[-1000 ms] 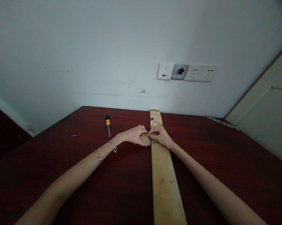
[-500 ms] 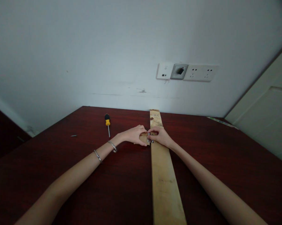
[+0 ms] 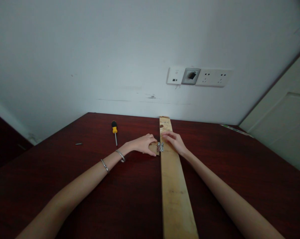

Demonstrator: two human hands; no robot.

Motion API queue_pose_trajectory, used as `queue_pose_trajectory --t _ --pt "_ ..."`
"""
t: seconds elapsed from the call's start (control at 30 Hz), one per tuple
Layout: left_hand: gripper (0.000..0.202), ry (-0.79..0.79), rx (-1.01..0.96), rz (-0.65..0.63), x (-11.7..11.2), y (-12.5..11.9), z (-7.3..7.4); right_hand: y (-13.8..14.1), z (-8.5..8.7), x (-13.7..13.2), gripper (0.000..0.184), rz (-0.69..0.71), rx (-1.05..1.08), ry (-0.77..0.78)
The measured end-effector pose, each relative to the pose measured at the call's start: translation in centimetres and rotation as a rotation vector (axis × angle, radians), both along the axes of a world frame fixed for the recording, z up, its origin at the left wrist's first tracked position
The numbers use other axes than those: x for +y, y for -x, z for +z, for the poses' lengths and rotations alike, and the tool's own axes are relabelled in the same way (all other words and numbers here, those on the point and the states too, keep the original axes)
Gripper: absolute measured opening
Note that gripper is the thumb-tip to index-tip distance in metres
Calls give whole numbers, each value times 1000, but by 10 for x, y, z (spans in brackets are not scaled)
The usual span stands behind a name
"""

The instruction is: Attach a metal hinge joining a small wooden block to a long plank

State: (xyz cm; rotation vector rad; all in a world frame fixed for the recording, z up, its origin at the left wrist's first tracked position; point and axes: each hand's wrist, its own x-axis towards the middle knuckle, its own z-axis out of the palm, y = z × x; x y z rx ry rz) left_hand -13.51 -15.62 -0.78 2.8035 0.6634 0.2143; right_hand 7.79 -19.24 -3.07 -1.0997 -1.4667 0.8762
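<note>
A small metal hinge lies across the seam between a small wooden block and a long wooden plank. My left hand is closed around the block, thumb on the near side and fingers on the far side, keeping it against the plank's left edge. Just beyond the hinge, my right hand is over the plank, thumb and fingertips drawn together. Whatever may be between those fingertips is too small to make out. The hinge is uncovered, with one leaf on each piece of wood.
On the dark red table, a yellow-and-black screwdriver lies left of my hands. A small thin metal piece is farther left. Wall sockets are above the back edge, and a flat strip lies at the back right.
My right hand has drawn off the hinge, moving slightly away and to the right, so the hinge now shows. My left hand still holds the block in the same place.
</note>
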Motion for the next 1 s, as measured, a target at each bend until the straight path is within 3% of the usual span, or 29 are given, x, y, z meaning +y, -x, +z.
queue_pose_trajectory --t 0.27,0.53,0.7,0.87,1.0 --pt "62 -44 2 -3 0 0 -2 1 1 -1 24 -26 23 29" --pt "71 21 -19 4 2 1 -1 1 0 -1 21 -6 36 16" --pt "52 74 -174 44 3 8 15 1 -1 -2 21 -18 51 24" --pt "34 64 -339 156 11 37 38 1 -2 -2 20 -43 50 18" --pt "32 22 -331 274 25 86 49 1 -3 -3 19 -43 28 8"
